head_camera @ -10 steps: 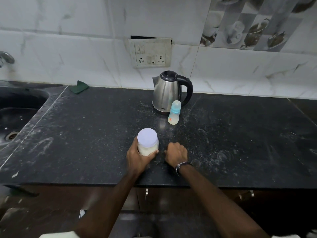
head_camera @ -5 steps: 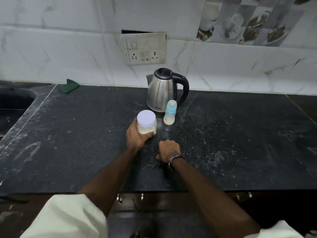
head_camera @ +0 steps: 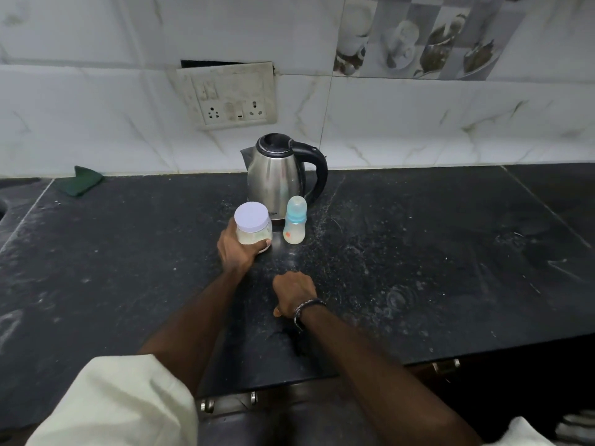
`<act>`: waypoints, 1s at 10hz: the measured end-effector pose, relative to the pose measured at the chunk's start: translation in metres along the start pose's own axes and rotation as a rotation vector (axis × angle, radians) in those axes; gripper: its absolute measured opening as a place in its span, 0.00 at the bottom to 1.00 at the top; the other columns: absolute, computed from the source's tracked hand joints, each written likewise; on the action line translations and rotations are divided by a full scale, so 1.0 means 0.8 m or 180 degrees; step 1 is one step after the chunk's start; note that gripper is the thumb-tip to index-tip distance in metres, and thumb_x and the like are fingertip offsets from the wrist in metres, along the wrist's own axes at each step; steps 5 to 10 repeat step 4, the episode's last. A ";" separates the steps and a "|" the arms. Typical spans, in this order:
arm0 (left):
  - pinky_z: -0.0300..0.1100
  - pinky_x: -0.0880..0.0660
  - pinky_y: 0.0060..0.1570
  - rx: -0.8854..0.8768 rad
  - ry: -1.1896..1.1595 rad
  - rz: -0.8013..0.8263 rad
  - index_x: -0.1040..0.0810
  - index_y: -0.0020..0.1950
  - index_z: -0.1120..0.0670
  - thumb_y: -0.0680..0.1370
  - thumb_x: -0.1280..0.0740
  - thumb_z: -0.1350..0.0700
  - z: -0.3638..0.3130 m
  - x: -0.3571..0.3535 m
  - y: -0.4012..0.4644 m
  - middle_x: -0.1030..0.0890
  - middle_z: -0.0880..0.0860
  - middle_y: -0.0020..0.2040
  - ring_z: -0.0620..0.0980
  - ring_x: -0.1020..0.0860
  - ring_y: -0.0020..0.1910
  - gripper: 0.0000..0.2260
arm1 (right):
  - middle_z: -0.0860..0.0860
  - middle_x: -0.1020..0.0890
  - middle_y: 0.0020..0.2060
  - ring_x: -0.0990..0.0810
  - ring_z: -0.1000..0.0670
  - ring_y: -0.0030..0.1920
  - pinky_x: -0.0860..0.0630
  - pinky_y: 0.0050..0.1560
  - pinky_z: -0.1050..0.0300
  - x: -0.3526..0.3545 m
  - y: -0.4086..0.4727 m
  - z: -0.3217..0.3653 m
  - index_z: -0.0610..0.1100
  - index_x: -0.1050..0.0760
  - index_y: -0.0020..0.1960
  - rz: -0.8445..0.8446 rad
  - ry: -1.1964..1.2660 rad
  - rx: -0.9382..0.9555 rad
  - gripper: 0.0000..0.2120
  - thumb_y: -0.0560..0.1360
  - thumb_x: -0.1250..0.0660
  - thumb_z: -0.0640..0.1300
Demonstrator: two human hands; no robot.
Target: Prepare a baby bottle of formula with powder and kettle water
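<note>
Left hand [head_camera: 236, 249] wrapped around the white-lidded powder jar [head_camera: 252, 227], upright on the dark counter [head_camera: 418, 252], just left of the capped baby bottle [head_camera: 295, 224]. Both just near of the steel kettle [head_camera: 279, 175]. Right hand [head_camera: 294, 292] clenched, knuckles down on the counter, holding nothing visible.

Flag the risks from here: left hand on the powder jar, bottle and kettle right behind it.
1. The powder jar, held in the left hand, sits close beside the baby bottle; a sideways nudge could topple the bottle.
2. The kettle stands directly behind both, so reaching for it may knock either.
3. The right hand rests curled on the counter; one-handed, the lid could be awkward.
</note>
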State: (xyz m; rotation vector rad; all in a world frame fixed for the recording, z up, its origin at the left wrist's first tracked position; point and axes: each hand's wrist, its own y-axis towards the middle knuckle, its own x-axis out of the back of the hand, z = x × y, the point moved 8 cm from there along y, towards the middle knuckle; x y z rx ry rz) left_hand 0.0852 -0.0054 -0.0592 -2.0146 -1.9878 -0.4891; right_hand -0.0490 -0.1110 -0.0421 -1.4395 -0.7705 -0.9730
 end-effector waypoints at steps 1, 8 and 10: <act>0.58 0.24 0.63 -0.0074 -0.0032 0.0020 0.28 0.71 0.51 0.58 0.18 0.45 -0.001 -0.009 0.003 0.20 0.54 0.65 0.55 0.23 0.64 0.44 | 0.41 0.21 0.61 0.22 0.39 0.61 0.23 0.58 0.45 0.001 0.000 -0.001 0.41 0.26 0.64 -0.0073 0.0008 0.0011 0.27 0.70 0.23 0.50; 0.55 0.22 0.56 -0.0100 0.0051 0.0081 0.28 0.64 0.53 0.57 0.21 0.36 0.000 -0.006 -0.007 0.20 0.54 0.61 0.56 0.21 0.60 0.41 | 0.41 0.21 0.61 0.22 0.39 0.60 0.23 0.58 0.44 0.005 -0.001 0.005 0.41 0.25 0.63 -0.0023 -0.0048 0.0016 0.28 0.68 0.22 0.50; 0.55 0.22 0.56 -0.0100 0.0051 0.0081 0.28 0.64 0.53 0.57 0.21 0.36 0.000 -0.006 -0.007 0.20 0.54 0.61 0.56 0.21 0.60 0.41 | 0.41 0.21 0.61 0.22 0.39 0.60 0.23 0.58 0.44 0.005 -0.001 0.005 0.41 0.25 0.63 -0.0023 -0.0048 0.0016 0.28 0.68 0.22 0.50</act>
